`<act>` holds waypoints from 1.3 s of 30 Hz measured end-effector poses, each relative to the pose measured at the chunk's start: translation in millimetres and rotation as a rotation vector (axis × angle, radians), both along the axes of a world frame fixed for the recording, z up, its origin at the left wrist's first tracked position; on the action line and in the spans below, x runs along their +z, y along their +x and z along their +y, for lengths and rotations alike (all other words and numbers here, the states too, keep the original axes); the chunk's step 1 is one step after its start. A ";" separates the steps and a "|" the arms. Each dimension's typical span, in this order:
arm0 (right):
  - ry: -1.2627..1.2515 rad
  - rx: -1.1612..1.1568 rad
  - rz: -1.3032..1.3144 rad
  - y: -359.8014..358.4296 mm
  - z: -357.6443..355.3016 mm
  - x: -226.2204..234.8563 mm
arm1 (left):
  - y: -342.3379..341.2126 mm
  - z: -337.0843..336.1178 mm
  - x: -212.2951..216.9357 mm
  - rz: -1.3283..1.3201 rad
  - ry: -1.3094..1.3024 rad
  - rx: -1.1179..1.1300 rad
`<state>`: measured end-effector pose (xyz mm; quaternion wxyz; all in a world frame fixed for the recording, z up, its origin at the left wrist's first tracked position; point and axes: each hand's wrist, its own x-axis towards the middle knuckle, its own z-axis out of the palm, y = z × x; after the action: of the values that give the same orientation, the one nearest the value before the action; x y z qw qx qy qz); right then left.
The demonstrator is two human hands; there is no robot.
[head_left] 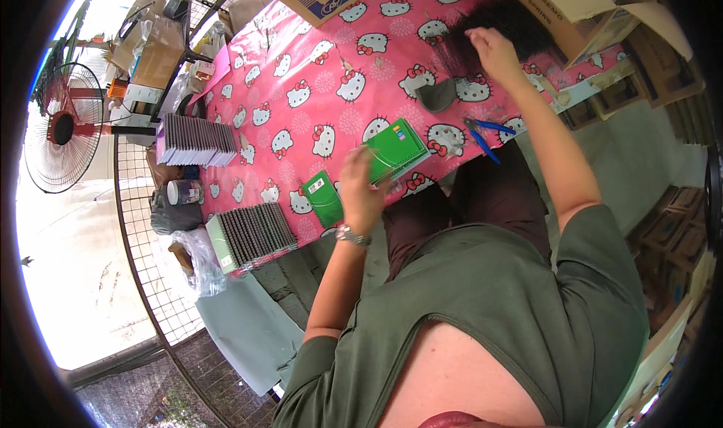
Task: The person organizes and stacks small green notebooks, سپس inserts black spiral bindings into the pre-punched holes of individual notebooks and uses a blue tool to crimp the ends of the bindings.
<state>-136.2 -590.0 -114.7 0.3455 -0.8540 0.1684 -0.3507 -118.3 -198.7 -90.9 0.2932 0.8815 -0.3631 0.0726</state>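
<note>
Pink patterned cloth is covering the desk [301, 59]. The left hand [360, 191] is gripping a green notebook [397, 151] by its edge near the desk's front, with a smaller green booklet [324, 198] lying just at its 8 o'clock. The right hand [493, 51] is reaching toward 1 o'clock, fingers closing into a heap of black coils [501, 21]. Blue-handled pliers [482, 134] are lying between both hands.
</note>
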 end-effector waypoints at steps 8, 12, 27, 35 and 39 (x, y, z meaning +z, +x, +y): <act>0.251 0.417 0.157 -60.1 114.2 29.9 | 1.1 -8.3 12.2 -0.084 0.350 -0.355; 0.283 0.630 0.134 -63.5 149.9 34.3 | 17.1 -5.2 40.9 -0.145 0.308 -0.292; 0.135 0.718 0.159 -44.9 158.1 29.0 | 10.4 -27.6 16.8 -0.237 0.145 -0.083; 0.243 0.583 0.014 -42.9 163.8 32.7 | 10.9 -28.3 17.8 -0.217 0.134 -0.078; 0.256 0.734 0.013 -43.0 164.9 29.7 | 10.0 -27.5 18.3 -0.211 0.139 -0.077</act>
<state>-179.2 -425.1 -85.0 0.5506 -0.8097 -0.1040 -0.1744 -108.3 -226.2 -72.6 0.1939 0.8726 -0.4296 0.1281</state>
